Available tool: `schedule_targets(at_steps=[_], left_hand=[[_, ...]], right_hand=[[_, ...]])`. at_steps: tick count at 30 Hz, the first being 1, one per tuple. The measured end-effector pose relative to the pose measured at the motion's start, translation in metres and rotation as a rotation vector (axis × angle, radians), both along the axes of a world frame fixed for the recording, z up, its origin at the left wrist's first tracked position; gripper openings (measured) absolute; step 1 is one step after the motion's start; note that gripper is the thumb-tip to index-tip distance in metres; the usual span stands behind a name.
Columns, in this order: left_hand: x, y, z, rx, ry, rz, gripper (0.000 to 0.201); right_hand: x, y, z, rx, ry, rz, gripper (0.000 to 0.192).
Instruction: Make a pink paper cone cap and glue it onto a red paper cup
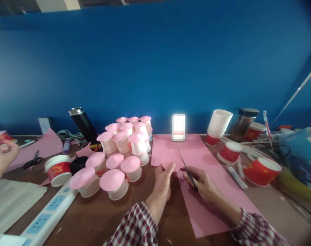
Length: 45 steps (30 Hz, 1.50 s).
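Note:
My left hand [163,182] is closed on a rounded piece of pink paper [170,166], whose outline blends into the pink sheets behind it. In my right hand [203,181] is a pair of dark scissors [186,166], the blades pointing up and away from me, close to the right of the piece. Under and beyond both hands lie large pink paper sheets [209,201] on the brown table. To the left of my hands stands a cluster of paper cups topped with pink paper cones [112,180]. My fingers partly hide the scissor handles.
A white power strip [49,213] lies at front left, near a red-and-white cup [58,170] and a black bottle [83,124]. At right are stacked white cups [219,124], red cups [262,172] and a glue stick [236,177]. Another person's hand [2,159] shows at far left.

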<state>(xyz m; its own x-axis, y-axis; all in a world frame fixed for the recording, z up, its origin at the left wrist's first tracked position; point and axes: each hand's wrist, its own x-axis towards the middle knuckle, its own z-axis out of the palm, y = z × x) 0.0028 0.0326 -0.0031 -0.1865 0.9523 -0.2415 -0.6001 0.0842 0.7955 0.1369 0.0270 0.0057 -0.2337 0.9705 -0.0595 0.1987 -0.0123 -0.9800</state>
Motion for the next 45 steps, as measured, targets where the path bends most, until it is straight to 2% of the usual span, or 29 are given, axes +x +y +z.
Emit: schedule_targets(at_steps=[10, 23, 30, 45], left_hand=[[-0.001, 0.0, -0.002, 0.018, 0.0, -0.007, 0.029], [-0.002, 0.004, -0.004, 0.0, 0.007, 0.036, 0.036], [-0.006, 0.005, -0.011, 0.049, 0.042, 0.019, 0.031], [-0.009, 0.007, -0.012, 0.066, 0.051, 0.033, 0.029]], right_hand=[[0.0, -0.001, 0.0, -0.042, 0.022, -0.002, 0.06], [-0.001, -0.001, 0.0, -0.081, 0.018, -0.018, 0.062], [-0.001, 0.0, 0.005, -0.046, -0.015, -0.021, 0.058], [0.0, 0.0, 0.001, -0.028, -0.05, -0.02, 0.053]])
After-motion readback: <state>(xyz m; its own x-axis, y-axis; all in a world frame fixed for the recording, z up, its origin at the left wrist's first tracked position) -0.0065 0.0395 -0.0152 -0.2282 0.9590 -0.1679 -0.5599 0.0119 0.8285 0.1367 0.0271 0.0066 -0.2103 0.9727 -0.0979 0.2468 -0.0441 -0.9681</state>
